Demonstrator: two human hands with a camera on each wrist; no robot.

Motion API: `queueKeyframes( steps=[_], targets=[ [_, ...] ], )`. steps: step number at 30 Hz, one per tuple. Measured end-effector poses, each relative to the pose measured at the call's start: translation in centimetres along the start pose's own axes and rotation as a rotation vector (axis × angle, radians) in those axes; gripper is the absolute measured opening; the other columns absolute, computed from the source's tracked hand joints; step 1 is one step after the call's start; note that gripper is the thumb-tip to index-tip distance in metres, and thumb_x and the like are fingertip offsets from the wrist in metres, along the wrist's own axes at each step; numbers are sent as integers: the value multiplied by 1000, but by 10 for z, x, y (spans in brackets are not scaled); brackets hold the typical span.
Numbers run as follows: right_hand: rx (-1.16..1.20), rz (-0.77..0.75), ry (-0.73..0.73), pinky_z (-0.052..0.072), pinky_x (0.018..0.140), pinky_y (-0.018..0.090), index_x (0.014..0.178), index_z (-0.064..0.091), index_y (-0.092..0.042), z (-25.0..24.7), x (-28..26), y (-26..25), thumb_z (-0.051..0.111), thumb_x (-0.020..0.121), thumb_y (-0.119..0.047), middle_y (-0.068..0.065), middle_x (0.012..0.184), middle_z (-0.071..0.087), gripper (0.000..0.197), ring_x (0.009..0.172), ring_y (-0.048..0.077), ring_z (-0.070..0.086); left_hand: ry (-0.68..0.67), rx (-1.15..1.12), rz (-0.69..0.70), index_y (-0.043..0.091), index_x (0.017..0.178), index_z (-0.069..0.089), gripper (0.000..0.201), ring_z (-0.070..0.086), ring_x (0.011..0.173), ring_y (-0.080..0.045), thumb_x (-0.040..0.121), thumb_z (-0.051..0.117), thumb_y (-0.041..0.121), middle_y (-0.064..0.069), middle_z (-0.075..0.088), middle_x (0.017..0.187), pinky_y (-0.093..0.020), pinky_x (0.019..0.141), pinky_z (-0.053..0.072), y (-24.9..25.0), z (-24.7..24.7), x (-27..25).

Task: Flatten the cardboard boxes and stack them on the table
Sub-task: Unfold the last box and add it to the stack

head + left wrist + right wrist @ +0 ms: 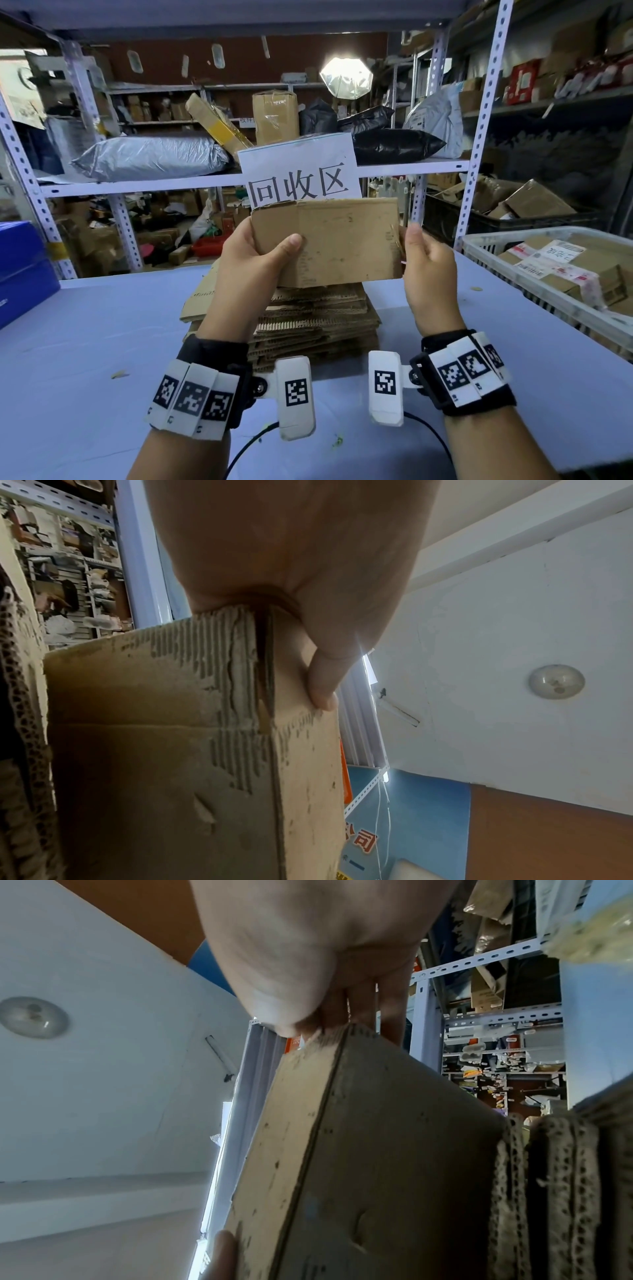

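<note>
Head view: a flattened brown cardboard box (329,241) is held upright in the air, above a stack of flattened corrugated cardboard sheets (308,318) that lies on the pale blue worktop (102,335). The left hand (253,270) has its grip on the box's left end, thumb pressed across the front face and the other fingers hidden behind the panel. The right hand (428,274) grips the right end, thumb on the near side of the edge.

In the left wrist view the left hand (291,569) pinches the torn corner of the box (164,764), where the paper skin is peeled away and the ribbed fluting shows; the thumb lies on the narrow side panel. In the right wrist view the right hand (318,961) clasps the top corner of the box (377,1164) between thumb and fingers, and the layered edges of the stack (555,1191) stand just beside it.

Behind the box a white paper sign with large black characters (301,171) is fixed to a pale metal shelf rack (205,181) loaded with grey and black parcel bags. A white plastic crate of taped cartons (555,270) sits to the right, and a blue bin (24,270) at the left edge.
</note>
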State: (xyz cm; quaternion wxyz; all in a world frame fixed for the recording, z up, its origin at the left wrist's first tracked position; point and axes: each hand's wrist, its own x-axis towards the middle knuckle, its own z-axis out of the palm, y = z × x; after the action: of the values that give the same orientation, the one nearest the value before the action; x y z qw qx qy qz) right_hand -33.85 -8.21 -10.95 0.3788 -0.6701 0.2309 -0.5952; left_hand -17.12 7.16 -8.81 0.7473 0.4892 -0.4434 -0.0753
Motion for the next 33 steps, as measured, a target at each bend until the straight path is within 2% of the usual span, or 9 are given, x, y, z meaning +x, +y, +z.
queueKeyframes(
  steps=[3, 5, 8, 11, 18, 22, 26, 30, 33],
  targets=[
    [-16, -28, -39, 50, 66, 15, 89, 68, -31, 3, -1, 0, 66, 90, -51, -25, 77, 70, 19, 76, -6, 65, 3, 6, -4, 19, 117, 68, 39, 74, 100, -16, 81, 81, 28, 0, 77, 109, -29, 75, 61, 0, 1, -1],
    [-73, -37, 2, 47, 64, 7, 94, 69, -36, 2, 0, 2, 66, 94, -42, -36, 75, 66, 7, 77, -13, 62, 4, 15, -5, 20, 117, 69, 39, 74, 99, -16, 81, 82, 28, 1, 77, 108, -29, 75, 61, 0, 1, -2],
    [-56, -5, 65, 57, 67, 29, 76, 70, -30, 1, 2, 7, 52, 99, -44, -12, 73, 70, 32, 70, 4, 64, 28, 64, 2, 25, 113, 70, 36, 74, 99, -15, 80, 81, 30, 4, 77, 106, -34, 79, 61, 1, -3, -3],
    [56, 50, 16, 59, 80, 53, 81, 73, -30, 1, 3, 7, 47, 96, -46, 0, 81, 75, 34, 84, 26, 71, 45, 76, -1, 27, 111, 70, 33, 73, 101, -16, 79, 81, 30, 4, 77, 106, -35, 82, 60, 3, -6, -2],
    [455, 233, -35, 58, 68, 26, 81, 71, -15, -5, 2, -3, 41, 108, -26, 4, 73, 68, 42, 69, 16, 64, 105, 106, 33, 22, 107, 68, 23, 71, 90, -6, 89, 78, 11, 9, 76, 96, -23, 72, 58, 6, -12, 1],
    [653, 257, -120, 59, 80, 29, 74, 77, -20, -9, 1, -14, 42, 107, -26, 14, 88, 69, 48, 86, 28, 66, 161, 162, 29, 19, 108, 65, 23, 68, 87, -4, 90, 76, 11, 6, 72, 99, -21, 72, 57, 7, -16, 4],
    [667, 243, -153, 58, 82, 23, 97, 76, -20, -8, -2, -18, 49, 102, -29, 8, 107, 77, 29, 106, 20, 72, 228, 400, 38, 21, 116, 56, 35, 63, 92, -5, 89, 78, 21, 8, 65, 106, -11, 69, 49, 9, -15, 13],
    [717, 243, -173, 59, 82, 26, 102, 77, -24, -5, -4, -21, 63, 84, -32, 5, 112, 76, 24, 107, 20, 71, 248, 784, 40, 18, 153, 31, 77, 42, 134, -29, 90, 76, 22, -6, 48, 145, -42, 113, 37, 16, -7, 17],
    [730, 241, -197, 59, 76, 26, 99, 77, -22, 4, -7, -25, 64, 82, -30, 6, 105, 77, 23, 97, 19, 73, 108, 991, 193, 28, 154, 38, 70, 27, 145, -28, 92, 65, 9, -2, 40, 156, -48, 120, 24, 26, 9, 10]
  ],
)
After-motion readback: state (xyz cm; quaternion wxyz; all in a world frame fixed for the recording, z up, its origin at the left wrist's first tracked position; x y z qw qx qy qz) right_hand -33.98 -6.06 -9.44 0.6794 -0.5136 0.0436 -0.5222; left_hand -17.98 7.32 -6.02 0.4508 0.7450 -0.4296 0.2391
